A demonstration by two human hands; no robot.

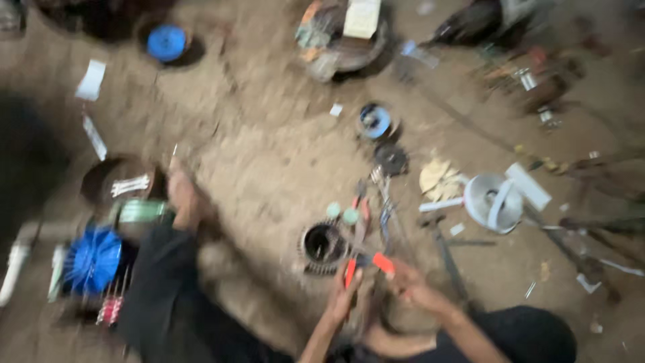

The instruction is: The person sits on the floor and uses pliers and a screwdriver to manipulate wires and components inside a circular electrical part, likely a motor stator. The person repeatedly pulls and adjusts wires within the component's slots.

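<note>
The picture is blurred by motion. My left hand (341, 299) and my right hand (411, 281) are close together at the bottom middle. Each grips one red-orange handle of a pair of pliers (366, 259), whose jaws point away from me. Just left of the pliers a round metal stator ring (321, 247) lies on the dirt floor. Two small green caps (341, 214) sit beyond it. My bare foot (181, 195) and dark trouser leg stretch out to the left.
Loose tools (386, 202) and a dark gear (390, 159) lie ahead. A white plastic fan part (494, 202) is at right, a blue fan (94, 259) at left, and a bowl with wrenches (101, 178) beside my foot. A cluttered round tray (376, 50) sits at the top.
</note>
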